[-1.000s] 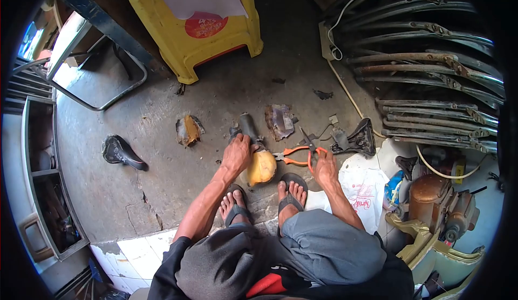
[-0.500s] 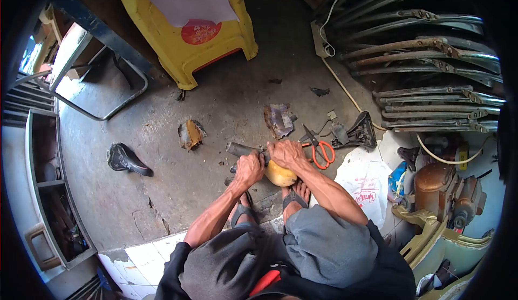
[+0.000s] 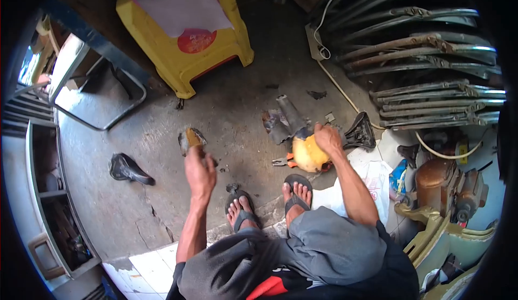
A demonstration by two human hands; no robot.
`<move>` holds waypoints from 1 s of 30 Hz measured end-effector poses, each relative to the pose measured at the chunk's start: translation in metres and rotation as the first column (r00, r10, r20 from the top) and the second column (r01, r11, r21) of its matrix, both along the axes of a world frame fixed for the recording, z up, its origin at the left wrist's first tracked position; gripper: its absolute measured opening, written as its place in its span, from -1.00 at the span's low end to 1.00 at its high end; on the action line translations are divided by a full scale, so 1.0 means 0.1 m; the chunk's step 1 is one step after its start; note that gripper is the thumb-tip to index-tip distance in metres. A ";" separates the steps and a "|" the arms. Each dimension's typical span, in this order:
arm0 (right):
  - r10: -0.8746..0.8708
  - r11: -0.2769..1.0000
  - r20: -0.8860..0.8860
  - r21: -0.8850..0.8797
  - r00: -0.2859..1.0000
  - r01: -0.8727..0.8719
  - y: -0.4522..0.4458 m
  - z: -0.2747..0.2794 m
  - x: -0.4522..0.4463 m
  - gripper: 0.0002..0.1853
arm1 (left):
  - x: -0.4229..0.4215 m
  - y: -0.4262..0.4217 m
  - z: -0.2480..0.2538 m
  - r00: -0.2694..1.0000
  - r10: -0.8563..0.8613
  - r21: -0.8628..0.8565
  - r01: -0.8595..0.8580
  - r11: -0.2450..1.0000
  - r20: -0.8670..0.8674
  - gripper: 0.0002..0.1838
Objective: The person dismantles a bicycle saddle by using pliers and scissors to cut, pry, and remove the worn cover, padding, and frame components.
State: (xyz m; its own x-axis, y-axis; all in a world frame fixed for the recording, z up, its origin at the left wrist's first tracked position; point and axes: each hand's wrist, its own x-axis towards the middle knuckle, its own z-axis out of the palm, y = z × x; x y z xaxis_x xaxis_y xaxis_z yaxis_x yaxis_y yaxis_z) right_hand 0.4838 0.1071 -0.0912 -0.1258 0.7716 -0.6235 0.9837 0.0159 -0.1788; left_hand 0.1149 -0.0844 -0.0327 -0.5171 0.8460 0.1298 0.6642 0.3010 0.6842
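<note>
My left hand (image 3: 200, 173) is slightly blurred at the near edge of a torn brown-and-grey scrap (image 3: 190, 138); its fingers look loosely bent and apart, and I see nothing in them. A saddle with rounded yellow foam (image 3: 309, 154) is gripped at its right side by my right hand (image 3: 328, 138). From the foam's far end a loose dark grey cover (image 3: 291, 113) sticks out towards the back. Pliers with orange handles (image 3: 289, 161) lie beside the foam, partly hidden by it. My right fingers' far side is hidden.
A black saddle (image 3: 129, 169) lies on the left, another saddle shell (image 3: 360, 131) on the right. The yellow stool (image 3: 186, 57) stands at the back. Metal frames (image 3: 426, 57) are stacked at right, above a white plastic bag (image 3: 367, 181). My sandalled feet are in front.
My left hand has left the saddle and moved left to the scrap. My right hand has shifted the saddle right and back, over the scissors. The pliers now show.
</note>
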 end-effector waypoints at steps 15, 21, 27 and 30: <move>-0.455 0.856 -0.357 -0.429 0.816 0.289 -0.79 0.39 -0.69 -0.21 | 0.73 0.41 0.20 0.795 -0.594 0.086 0.605 0.792 -0.120 -0.74; -0.295 0.925 -0.407 -0.349 0.864 0.151 -0.85 0.65 -0.87 -0.33 | 0.82 0.37 0.16 0.861 -0.297 0.208 0.228 0.951 0.413 -0.81; -0.328 0.908 -0.386 -0.380 0.862 0.175 -0.85 0.70 -1.00 -0.37 | 0.78 0.36 0.02 0.658 -0.020 0.029 -0.003 1.000 0.753 -0.67; -0.426 0.863 -0.428 -0.457 0.797 0.216 -0.88 0.57 -1.00 -0.41 | 0.67 0.38 0.04 0.694 -0.089 0.031 0.096 0.995 0.714 -0.64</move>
State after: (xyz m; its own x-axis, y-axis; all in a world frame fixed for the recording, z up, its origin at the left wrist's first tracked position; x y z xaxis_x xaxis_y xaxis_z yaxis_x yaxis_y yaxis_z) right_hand 0.3837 0.0189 -0.0341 -0.2856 0.5499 -0.7849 0.6867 -0.4539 -0.5679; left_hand 0.1821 -0.0469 -0.0288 -0.3704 0.8940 -0.2521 0.0021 0.2722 0.9622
